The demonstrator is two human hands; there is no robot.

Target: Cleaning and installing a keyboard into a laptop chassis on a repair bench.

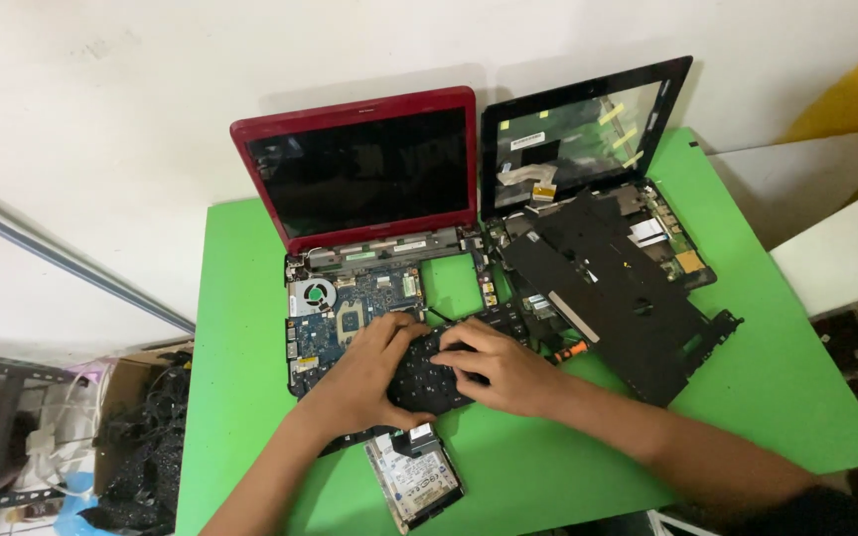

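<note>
Red laptop lid: glossy plastic, screen glass dark and shiny. Green table smooth, matt. Hard drive bare metal case; black keyboard matt plastic.

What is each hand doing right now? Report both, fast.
Left hand: grip closed on the left edge of the black keyboard.
Right hand: fingers pressed on the keyboard's top; a closed grip cannot be told.

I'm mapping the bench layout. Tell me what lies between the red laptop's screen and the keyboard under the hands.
In the head view, the exposed blue motherboard with its round cooling fan lies between the red laptop's screen and the black keyboard that both hands press.
</note>
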